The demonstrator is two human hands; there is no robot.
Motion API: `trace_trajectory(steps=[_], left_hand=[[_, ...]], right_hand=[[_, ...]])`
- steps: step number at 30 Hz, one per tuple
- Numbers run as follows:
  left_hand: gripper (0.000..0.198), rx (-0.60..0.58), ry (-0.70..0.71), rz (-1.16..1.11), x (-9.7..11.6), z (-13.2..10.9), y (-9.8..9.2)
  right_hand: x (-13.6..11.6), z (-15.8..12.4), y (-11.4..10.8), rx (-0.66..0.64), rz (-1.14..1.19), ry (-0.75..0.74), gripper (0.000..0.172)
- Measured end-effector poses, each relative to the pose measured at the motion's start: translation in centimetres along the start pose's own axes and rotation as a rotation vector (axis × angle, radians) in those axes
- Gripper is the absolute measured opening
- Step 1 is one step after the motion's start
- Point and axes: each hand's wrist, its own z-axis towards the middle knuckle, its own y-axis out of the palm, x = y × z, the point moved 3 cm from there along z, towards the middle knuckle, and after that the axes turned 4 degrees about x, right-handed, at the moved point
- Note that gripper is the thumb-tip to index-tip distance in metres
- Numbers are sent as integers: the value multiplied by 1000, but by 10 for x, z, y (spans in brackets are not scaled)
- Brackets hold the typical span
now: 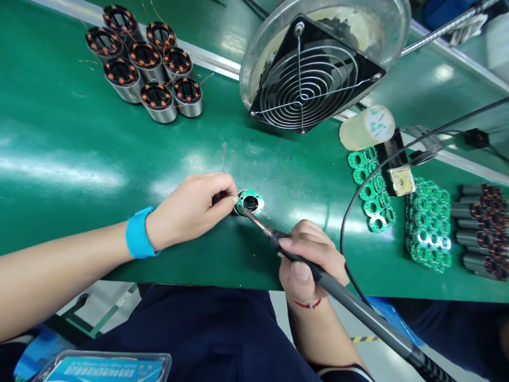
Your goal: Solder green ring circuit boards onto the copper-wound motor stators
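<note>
Near the front middle of the green table stands a motor stator topped by a green ring-shaped circuit board (257, 201). My left hand (194, 208), with a blue wristband, is pinched at the board's left edge; what its fingertips hold is too small to make out. A soldering iron (338, 286) is gripped in my right hand (312, 261), fingers wrapped round its dark handle. The iron's tip touches or nearly touches the left front of the board, close to my left fingertips.
Several wound stators (159, 109) stand at the back left. A fan with a wire guard (304, 85) is behind the work. To the right are a bottle (360, 130), a sponge holder (402, 181), green ring boards (427, 223) and lying stators (475, 260). The iron's black cable (350, 204) crosses there.
</note>
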Motion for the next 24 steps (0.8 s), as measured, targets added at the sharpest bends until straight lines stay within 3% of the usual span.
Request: trace_trajectory(steps=[15,19,21,24], left_hand=[[18,-9,18,59,2,1,0],[17,-17,42,86,2,0,0],[17,-9,70,85,2,-1,1],[18,-6,113,76,0,-1,1]], right_hand=[[-1,3,-2,29,34,8,27],[6,3,4,51,18,163,38],[10,4,11,-37,-5,264,41],[17,6,23,-305,15,338,51]])
